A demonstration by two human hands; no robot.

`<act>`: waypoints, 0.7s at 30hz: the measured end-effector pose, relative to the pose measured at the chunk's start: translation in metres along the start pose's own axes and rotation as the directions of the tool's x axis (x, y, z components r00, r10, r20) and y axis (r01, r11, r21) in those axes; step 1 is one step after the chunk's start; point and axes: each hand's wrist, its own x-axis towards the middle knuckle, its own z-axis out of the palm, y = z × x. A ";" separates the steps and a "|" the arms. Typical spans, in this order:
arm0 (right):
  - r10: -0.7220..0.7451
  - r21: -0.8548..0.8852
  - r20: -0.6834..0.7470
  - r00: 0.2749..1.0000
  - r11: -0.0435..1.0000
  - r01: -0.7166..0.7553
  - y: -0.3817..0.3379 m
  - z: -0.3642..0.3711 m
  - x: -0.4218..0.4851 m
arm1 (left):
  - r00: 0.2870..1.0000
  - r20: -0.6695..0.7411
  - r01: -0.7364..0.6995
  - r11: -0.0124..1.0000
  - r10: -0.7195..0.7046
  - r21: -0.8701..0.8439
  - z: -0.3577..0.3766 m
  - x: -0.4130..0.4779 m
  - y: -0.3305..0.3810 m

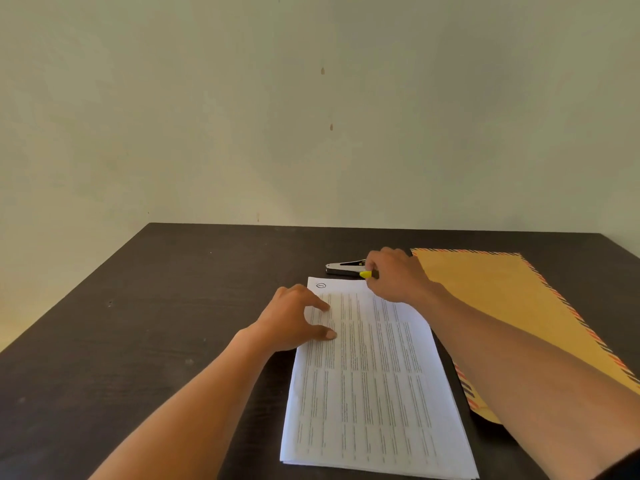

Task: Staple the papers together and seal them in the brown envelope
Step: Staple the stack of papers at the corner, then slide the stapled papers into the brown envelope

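Your left hand (pixel 294 323) rests with spread fingers on the papers (pixel 374 386) at lower centre; your right hand (pixel 398 277) grips the stapler (pixel 341 268), beside the brown envelope (pixel 502 306)

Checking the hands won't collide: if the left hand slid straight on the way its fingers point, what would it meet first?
Sliding over the papers, the left hand would probably meet the right hand, which grips the stapler; depth is unclear.

left hand (pixel 294 323) pinning the white printed papers (pixel 374 382) on the dark wooden table (pixel 138 323), right hand (pixel 398 275) gripping the black-and-yellow metal stapler (pixel 346 267), striped-edge brown envelope (pixel 502 306) just beside
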 end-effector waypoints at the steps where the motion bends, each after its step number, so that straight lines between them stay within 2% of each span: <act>1: 0.030 -0.031 0.042 0.999 0.999 -0.029 0.005 0.001 -0.006 | 1.000 -0.008 0.001 1.000 -0.001 -0.010 0.003 -0.003 0.000; 4: 0.111 -0.081 0.117 0.987 0.991 -0.102 0.012 0.005 -0.018 | 1.000 -0.012 0.015 0.999 -0.016 -0.030 0.008 -0.009 0.002; 12: 0.135 -0.100 0.156 0.978 0.988 -0.120 0.010 -0.002 -0.020 | 0.997 -0.011 0.071 0.991 -0.072 -0.113 0.009 -0.015 0.009; 17: -0.020 0.210 0.252 0.967 0.977 -0.035 0.014 -0.034 -0.027 | 0.992 -0.060 0.090 0.967 -0.107 -0.240 0.007 -0.015 0.010; 21: -0.048 0.423 0.191 0.980 0.905 -0.038 0.030 -0.075 -0.039 | 0.984 -0.064 0.118 0.887 -0.164 -0.446 -0.002 -0.014 0.016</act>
